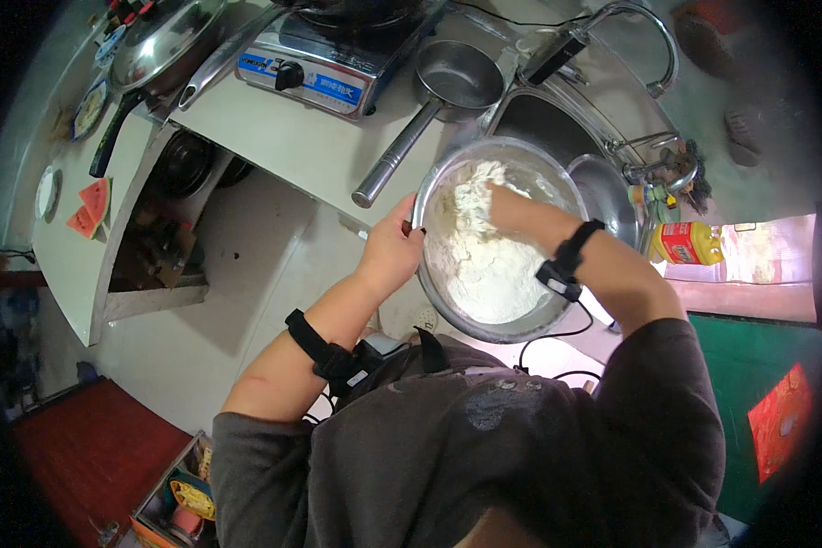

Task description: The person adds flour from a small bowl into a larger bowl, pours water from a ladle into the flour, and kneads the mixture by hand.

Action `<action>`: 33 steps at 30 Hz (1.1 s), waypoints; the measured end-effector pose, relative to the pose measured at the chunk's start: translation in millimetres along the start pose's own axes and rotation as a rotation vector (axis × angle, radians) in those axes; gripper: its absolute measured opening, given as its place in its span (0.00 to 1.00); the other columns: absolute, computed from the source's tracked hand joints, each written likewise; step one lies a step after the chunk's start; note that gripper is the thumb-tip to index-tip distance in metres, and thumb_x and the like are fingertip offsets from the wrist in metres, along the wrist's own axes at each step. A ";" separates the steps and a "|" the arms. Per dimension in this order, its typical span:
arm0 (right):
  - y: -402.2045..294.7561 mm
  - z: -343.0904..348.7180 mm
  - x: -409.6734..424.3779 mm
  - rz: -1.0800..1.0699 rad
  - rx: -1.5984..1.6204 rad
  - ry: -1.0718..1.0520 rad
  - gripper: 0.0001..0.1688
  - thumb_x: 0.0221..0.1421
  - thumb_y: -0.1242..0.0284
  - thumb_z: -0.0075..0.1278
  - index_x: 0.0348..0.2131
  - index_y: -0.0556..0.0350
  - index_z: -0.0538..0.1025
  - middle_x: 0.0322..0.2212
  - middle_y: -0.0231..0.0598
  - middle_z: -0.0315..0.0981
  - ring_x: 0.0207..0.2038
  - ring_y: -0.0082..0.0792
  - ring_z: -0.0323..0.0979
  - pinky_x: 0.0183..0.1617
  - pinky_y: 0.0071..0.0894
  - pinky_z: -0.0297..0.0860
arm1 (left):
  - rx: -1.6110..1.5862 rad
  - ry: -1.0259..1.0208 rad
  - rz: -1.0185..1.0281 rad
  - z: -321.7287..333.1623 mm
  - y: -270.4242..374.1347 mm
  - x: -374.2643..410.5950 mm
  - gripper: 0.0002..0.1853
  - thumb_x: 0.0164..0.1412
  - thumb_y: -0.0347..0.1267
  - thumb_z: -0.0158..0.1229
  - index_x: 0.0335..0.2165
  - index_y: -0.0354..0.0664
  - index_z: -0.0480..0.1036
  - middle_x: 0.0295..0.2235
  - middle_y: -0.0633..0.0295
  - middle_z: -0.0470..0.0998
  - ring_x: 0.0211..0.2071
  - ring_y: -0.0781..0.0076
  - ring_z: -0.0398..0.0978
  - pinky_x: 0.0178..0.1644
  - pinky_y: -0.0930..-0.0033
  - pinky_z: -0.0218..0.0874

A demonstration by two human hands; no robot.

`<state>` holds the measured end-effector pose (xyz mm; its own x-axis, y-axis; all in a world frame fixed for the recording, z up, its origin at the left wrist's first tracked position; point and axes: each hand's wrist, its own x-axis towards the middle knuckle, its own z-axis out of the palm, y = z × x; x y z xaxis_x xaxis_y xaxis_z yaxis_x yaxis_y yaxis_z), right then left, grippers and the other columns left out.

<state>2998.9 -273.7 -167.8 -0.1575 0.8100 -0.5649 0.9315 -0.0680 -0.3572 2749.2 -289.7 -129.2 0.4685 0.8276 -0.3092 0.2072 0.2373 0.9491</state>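
Note:
A wide metal bowl [494,335] stands in front of me at the counter's edge, its floor covered with white flour [496,288]. My left hand [392,250] grips the bowl's rim on the left side. Inside the bowl, my right hand [510,209] reaches into the flour near the far side; some of it looks clumped there. The right fingers are buried or turned away, so whether they hold anything is hidden. Black straps with small devices and cables are on both forearms.
Beyond the bowl are a small metal saucepan [459,75], a gas stove [305,79] and a sink [548,123] with a faucet [671,58]. Another metal bowl [606,192] and a yellow bottle [688,243] lie at right. Far left are a lidded pan [168,48] and watermelon slices [92,205].

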 end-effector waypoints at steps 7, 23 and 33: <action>9.2 10.0 -81.7 0.215 -0.188 -0.241 0.34 0.39 0.76 0.45 0.49 0.66 0.57 0.41 0.58 0.62 0.45 0.45 0.62 0.48 0.33 0.60 | -0.036 0.095 -0.009 6.0 -1.3 0.7 0.21 0.50 0.22 0.43 0.45 0.41 0.60 0.23 0.54 0.70 0.22 0.66 0.69 0.26 0.69 0.61; -16.6 28.7 19.7 0.005 -0.054 -0.005 0.16 0.45 0.72 0.40 0.37 0.52 0.71 0.29 0.48 0.71 0.32 0.44 0.70 0.34 0.36 0.65 | 0.017 -0.008 0.025 4.0 14.2 -4.4 0.24 0.50 0.24 0.44 0.49 0.39 0.56 0.28 0.48 0.72 0.28 0.59 0.70 0.35 0.67 0.60; 6.0 -31.4 -57.0 -0.024 0.013 0.174 0.24 0.44 0.65 0.49 0.43 0.51 0.68 0.33 0.48 0.69 0.34 0.39 0.68 0.40 0.32 0.64 | -0.041 0.112 -0.073 6.1 -2.0 -4.2 0.20 0.51 0.24 0.44 0.46 0.41 0.60 0.21 0.55 0.70 0.20 0.68 0.69 0.26 0.68 0.61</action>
<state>3023.8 -302.1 -114.4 -0.1199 0.8999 -0.4192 0.9237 -0.0537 -0.3794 2752.1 -296.7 -130.2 0.3543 0.8585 -0.3708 0.2010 0.3173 0.9268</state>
